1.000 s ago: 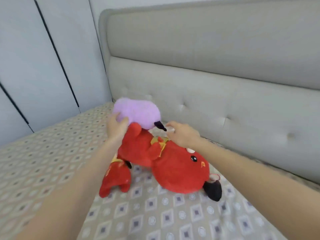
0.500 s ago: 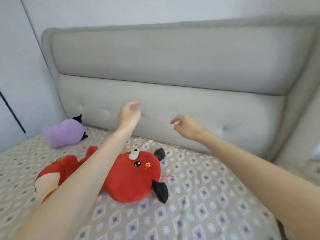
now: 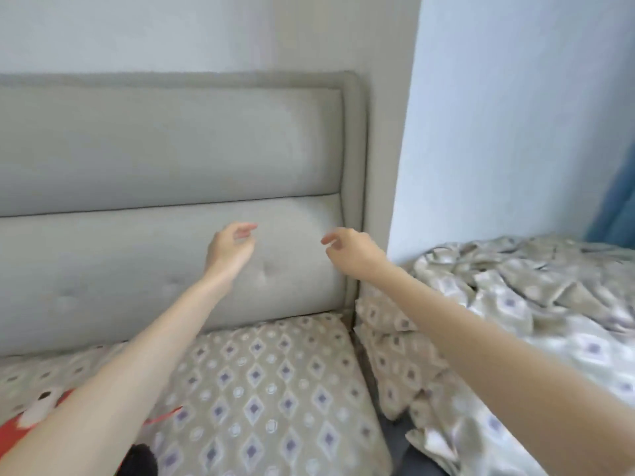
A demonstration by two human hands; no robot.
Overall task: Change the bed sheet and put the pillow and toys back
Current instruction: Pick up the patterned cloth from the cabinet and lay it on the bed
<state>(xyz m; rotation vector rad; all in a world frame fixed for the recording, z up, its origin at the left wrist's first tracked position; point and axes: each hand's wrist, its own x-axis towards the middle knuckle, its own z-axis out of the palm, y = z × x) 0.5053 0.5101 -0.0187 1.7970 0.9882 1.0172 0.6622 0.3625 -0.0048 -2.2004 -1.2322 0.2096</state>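
**Empty hands raised near the bed's far right corner, pillow not yet fetched**

In the head view, the patterned sheet lay smooth over the mattress right up to the headboard, which suggested the sheet change itself was done. The red toy lay on the sheet at the near left edge, mostly cut off by the picture and partly hidden behind the left forearm. Judging by where it lay, it was already back on the bed.

Off the bed, just right of its far right corner, sat what looked like a pillow in the same pattern, perhaps two stacked. Right of it, a crumpled quilt was heaped against the wall. Both were probably put there to keep the mattress free for the change, so the pillow seemed the likely next thing to bring over.

Both arms were stretched forward and raised in front of the headboard's lower panel. The left hand was released, its fingers loosely curled and its thumb apart from the fingertips, grasping nothing. The right hand was empty too, with relaxed fingers pointing left toward the other hand. It was held near the headboard's right edge, above the pillow and apart from it. Whether either hand brushed the headboard could not be told.
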